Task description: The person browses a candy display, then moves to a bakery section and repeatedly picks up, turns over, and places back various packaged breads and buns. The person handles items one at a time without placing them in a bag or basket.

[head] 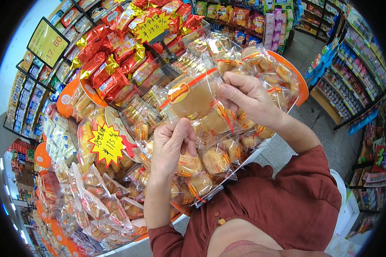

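Note:
A clear plastic packet (193, 96) with a flat, pale-brown baked good inside and a red band across it is held up tilted over the display. My left hand (173, 141) pinches its lower left corner between thumb and fingers. At the opposite side, my right hand (247, 96) grips the crimped edge of the wrapper. Right below hangs or lies another red-banded packet (217, 120), partly covered by the held one. Wrapped ridged cakes (216, 159) fill the bin (212, 194) under my hands.
Red and gold wrapped snacks (111, 64) are heaped at the far side. Star-shaped price signs (106, 144) stand among the goods. Bagged buns (99, 199) lie to the left. An orange bin end (289, 77) bounds the right. Stocked shelves (350, 70) stand across the aisle floor (304, 106).

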`<state>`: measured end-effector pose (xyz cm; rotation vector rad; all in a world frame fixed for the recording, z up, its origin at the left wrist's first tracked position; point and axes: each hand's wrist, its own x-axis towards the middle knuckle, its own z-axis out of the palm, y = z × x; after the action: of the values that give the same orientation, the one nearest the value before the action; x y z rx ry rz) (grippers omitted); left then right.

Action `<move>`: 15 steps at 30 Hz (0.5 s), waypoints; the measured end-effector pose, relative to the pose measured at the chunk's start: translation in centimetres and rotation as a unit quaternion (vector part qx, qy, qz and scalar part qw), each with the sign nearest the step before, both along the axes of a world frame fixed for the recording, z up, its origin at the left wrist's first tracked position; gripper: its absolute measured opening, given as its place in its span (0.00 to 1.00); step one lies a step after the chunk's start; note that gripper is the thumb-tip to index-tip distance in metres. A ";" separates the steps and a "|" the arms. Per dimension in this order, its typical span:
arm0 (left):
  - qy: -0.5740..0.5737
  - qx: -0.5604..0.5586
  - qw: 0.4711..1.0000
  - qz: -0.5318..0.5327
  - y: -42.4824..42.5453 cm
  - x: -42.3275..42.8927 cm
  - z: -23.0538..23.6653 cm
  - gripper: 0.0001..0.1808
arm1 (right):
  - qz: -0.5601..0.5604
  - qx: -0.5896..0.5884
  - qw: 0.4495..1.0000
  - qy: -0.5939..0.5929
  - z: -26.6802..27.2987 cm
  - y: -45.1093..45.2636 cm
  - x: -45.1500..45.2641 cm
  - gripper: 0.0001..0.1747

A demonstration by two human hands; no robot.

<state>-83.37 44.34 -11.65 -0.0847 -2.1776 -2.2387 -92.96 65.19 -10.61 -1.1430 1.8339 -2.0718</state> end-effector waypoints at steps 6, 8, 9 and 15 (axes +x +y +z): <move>0.048 0.029 0.998 0.038 0.5 0.3 0.2 0.21 | -0.015 -0.001 0.999 -0.030 0.2 0.1 0.0 0.16; 0.070 0.013 0.996 0.051 0.4 0.4 0.3 0.20 | -0.007 -0.010 0.999 -0.042 0.1 0.3 -0.1 0.16; 0.082 -0.005 0.995 0.052 0.3 0.5 0.4 0.20 | 0.003 -0.020 0.999 -0.046 0.0 0.3 -0.3 0.16; 0.100 -0.034 0.994 0.040 -0.1 0.5 0.5 0.21 | 0.009 -0.015 0.999 -0.036 -0.2 0.5 -0.5 0.16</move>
<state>-82.84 44.25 -11.18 -0.2095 -2.1111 -2.0186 -93.44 65.74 -10.84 -1.0729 1.7591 -2.1085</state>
